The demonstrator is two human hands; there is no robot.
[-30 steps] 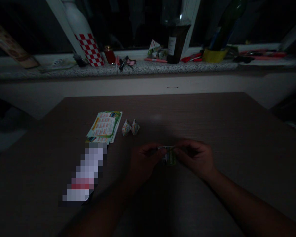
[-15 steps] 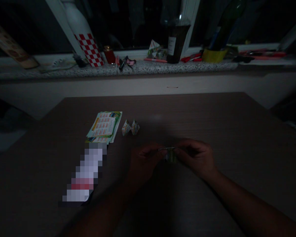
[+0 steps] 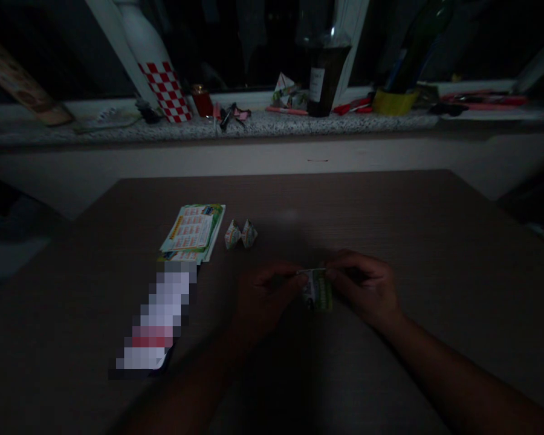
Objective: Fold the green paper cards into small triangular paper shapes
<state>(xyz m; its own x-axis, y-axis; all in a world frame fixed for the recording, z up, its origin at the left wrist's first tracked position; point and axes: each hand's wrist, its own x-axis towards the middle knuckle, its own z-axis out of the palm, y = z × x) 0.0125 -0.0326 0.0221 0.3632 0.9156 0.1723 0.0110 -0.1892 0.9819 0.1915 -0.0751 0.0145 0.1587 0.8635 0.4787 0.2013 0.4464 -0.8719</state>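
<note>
A small green-and-white printed paper hangs between my two hands above the dark wooden table. My left hand pinches its upper left corner between thumb and fingers. At the upper right corner, my right hand pinches it the same way. The top edge looks thin and pale, perhaps folded; the dim light hides details. Beyond my left hand stands a folded paper piece with two pointed parts joined in the middle. Left of it lies a stack of printed cards.
A blurred-out flat object, pale with a red band, lies left of my left forearm. Along the granite sill stand a red-checked white bottle, a dark-filled clear cup, a green bottle in a yellow holder, and pens.
The paper now shows more of its printed face below the pinched edge. My right hand has shifted slightly to the right; the things on the table stay put.
</note>
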